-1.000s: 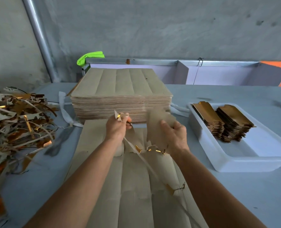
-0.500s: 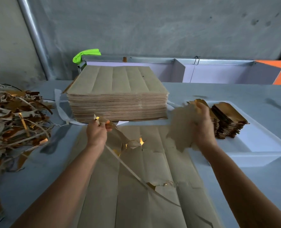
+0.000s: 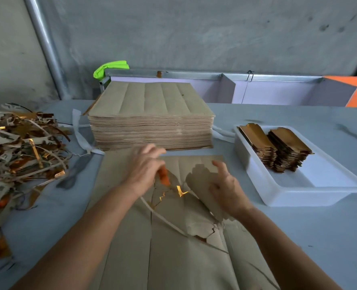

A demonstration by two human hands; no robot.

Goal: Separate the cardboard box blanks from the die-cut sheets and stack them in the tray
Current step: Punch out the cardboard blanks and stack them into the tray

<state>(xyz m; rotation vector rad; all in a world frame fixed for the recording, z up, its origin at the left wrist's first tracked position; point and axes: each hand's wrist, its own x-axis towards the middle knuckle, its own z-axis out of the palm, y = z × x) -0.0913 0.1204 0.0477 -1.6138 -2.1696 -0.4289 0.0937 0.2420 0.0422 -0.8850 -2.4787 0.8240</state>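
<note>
The left hand (image 3: pixel 145 167) is resting on the die-cut sheet (image 3: pixel 190 248) with fingers loosely spread, though whether it is pinching the thin waste strip (image 3: pixel 165 220) running out from beneath it I cannot tell; the right hand (image 3: pixel 225 189) is hovering with fingers open beside a part-lifted blank (image 3: pixel 200 181), touching its edge but not gripping it. The sheet is lying along the near edge of the table (image 3: pixel 299 227), torn and gaping at its middle; behind it, towards the far edge, the tall stack of uncut sheets (image 3: pixel 150 120) is waiting; at the left edge the scrap heap (image 3: pixel 20 147) is spreading; at the right edge the white tray (image 3: pixel 311 189) is holding two gold-faced piles of blanks (image 3: pixel 275 147) at its far end. The step in hand seems to be freeing the next blank; the next move is calling for a firm pinch on that blank and a clean pull from the web, then a carry to the tray.
</note>
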